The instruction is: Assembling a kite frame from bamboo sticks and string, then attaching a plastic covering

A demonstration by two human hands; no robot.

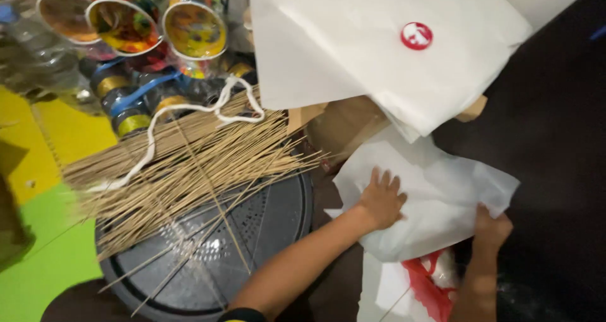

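Both my hands are on the white paper sheet [435,202], which lies just right of the round grey tray [278,227]: my left hand [380,200] presses flat on it, fingers spread, while my right hand [491,228] pinches its right edge, well right of that tray

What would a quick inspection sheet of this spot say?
Surface: dark floor; yellow and green mats at left.
Job's things: white sheet, crumpled, under both hands; red and white bag below it.
Clutter: sticks with a white cord over a grey round tray; printed cups; tape rolls; white bags; cardboard.
Hands: left hand flat on the sheet; right hand grips its edge.
Cables: nothing seen.
Surroundings: nothing seen.
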